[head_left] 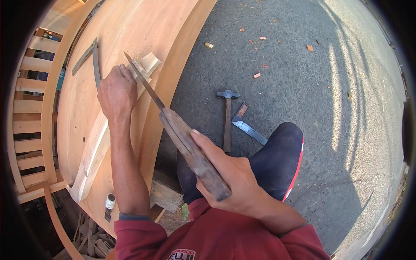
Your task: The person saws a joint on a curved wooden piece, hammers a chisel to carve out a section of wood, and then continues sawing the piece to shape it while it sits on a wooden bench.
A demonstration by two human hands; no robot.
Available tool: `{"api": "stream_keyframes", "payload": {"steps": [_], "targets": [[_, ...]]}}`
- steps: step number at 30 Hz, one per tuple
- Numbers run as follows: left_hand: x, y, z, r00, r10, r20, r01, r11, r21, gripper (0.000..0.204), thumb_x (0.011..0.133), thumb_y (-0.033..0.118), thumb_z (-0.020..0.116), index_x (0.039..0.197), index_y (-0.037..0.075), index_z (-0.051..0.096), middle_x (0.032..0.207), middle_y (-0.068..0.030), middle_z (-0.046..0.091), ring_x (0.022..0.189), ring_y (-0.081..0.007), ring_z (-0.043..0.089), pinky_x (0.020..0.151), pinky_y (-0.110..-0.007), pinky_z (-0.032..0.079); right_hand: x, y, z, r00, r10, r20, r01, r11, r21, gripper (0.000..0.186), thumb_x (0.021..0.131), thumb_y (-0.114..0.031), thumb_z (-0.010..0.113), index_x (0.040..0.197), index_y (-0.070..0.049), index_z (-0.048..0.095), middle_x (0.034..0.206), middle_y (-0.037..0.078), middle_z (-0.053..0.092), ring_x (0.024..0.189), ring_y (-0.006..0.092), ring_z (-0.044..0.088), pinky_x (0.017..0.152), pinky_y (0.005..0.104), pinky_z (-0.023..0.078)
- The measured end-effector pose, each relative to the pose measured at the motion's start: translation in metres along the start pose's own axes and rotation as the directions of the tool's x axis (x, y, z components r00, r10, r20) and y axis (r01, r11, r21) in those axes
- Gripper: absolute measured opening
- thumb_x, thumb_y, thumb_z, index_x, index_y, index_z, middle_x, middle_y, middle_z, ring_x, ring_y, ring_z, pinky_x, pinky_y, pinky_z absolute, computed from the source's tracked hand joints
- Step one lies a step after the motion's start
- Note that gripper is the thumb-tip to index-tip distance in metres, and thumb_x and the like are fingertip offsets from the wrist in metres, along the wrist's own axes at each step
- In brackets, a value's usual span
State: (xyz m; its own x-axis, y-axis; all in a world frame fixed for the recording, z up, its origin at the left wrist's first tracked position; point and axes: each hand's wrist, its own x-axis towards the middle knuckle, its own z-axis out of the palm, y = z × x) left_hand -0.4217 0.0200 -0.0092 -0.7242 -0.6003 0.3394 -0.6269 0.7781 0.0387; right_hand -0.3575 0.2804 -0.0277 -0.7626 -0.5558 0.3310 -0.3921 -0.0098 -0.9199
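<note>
My right hand (234,173) is wrapped around the worn wooden handle of a hand saw (182,138). Its narrow blade, seen nearly edge-on, points up and left and meets the end of a pale wooden strip (93,154). Closed over that strip, just left of the blade, my left hand (118,91) presses it on the broad wooden panel (125,21). Sawdust and a small wood offcut (150,62) lie beside the blade tip. A dark L-shaped metal tool (96,60) rests on the panel, one arm reaching to my left hand.
On the grey ground to the right lie a hammer (228,117) and a try square (249,125), near my knee. Small wood chips (257,75) are scattered beyond them. A slatted wooden frame (32,125) stands at the left. A small bottle (110,201) sits on the panel's near end.
</note>
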Motion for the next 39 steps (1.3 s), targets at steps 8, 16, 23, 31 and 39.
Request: {"api": "stream_keyframes", "payload": {"steps": [8, 16, 23, 31, 39], "targets": [[0.005, -0.01, 0.009, 1.0, 0.006, 0.001, -0.006, 1.0, 0.002, 0.047, 0.106, 0.034, 0.042, 0.095, 0.0, 0.072, 0.087, -0.0279, 0.071, 0.087, -0.047, 0.069, 0.084, -0.054, 0.054, -0.005, 0.001, -0.007, 0.99, 0.116, 0.081, -0.118, 0.993, 0.012, 0.076, 0.079, -0.002, 0.071, 0.149, 0.003, 0.043, 0.121, 0.031, 0.066, 0.097, 0.0438, 0.071, 0.081, 0.045, 0.058], [0.005, 0.0, 0.006, 0.999, 0.012, 0.031, -0.012, 1.0, -0.019, 0.048, 0.106, 0.035, 0.041, 0.096, 0.001, 0.073, 0.089, -0.0277, 0.072, 0.088, -0.0467, 0.069, 0.084, -0.055, 0.054, 0.067, 0.013, 0.02, 0.97, 0.237, 0.051, -0.231, 0.968, -0.1, 0.079, 0.077, 0.001, 0.071, 0.151, -0.002, 0.046, 0.121, 0.026, 0.069, 0.095, 0.0396, 0.073, 0.078, 0.0384, 0.058], [0.0, -0.001, 0.003, 1.0, 0.013, 0.015, -0.013, 1.0, 0.022, 0.048, 0.105, 0.034, 0.041, 0.096, 0.0, 0.073, 0.088, -0.0275, 0.072, 0.088, -0.0469, 0.069, 0.084, -0.054, 0.054, -0.029, 0.018, -0.008, 0.998, -0.031, -0.056, 0.032, 0.999, 0.021, 0.073, 0.077, -0.006, 0.072, 0.144, 0.006, 0.045, 0.098, 0.032, 0.068, 0.088, 0.0473, 0.069, 0.074, 0.0515, 0.056], [0.0, -0.008, 0.004, 1.0, 0.021, -0.023, -0.022, 1.0, -0.022, 0.049, 0.105, 0.035, 0.041, 0.093, 0.0, 0.073, 0.09, -0.0287, 0.072, 0.088, -0.0466, 0.069, 0.085, -0.054, 0.054, -0.019, 0.016, 0.009, 0.993, 0.066, -0.098, -0.058, 0.995, 0.083, 0.063, 0.082, -0.003, 0.068, 0.144, 0.001, 0.052, 0.103, 0.024, 0.073, 0.085, 0.0346, 0.075, 0.076, 0.0371, 0.056], [0.003, -0.005, 0.006, 0.998, 0.04, 0.04, -0.039, 0.999, -0.019, 0.052, 0.104, 0.037, 0.037, 0.1, 0.0, 0.074, 0.098, -0.0272, 0.072, 0.094, -0.0476, 0.068, 0.089, -0.055, 0.052, 0.055, 0.006, 0.023, 0.977, 0.214, 0.013, -0.214, 0.977, 0.016, 0.067, 0.082, 0.005, 0.067, 0.147, -0.002, 0.052, 0.109, 0.016, 0.075, 0.095, 0.0138, 0.071, 0.086, 0.0278, 0.053]]}}
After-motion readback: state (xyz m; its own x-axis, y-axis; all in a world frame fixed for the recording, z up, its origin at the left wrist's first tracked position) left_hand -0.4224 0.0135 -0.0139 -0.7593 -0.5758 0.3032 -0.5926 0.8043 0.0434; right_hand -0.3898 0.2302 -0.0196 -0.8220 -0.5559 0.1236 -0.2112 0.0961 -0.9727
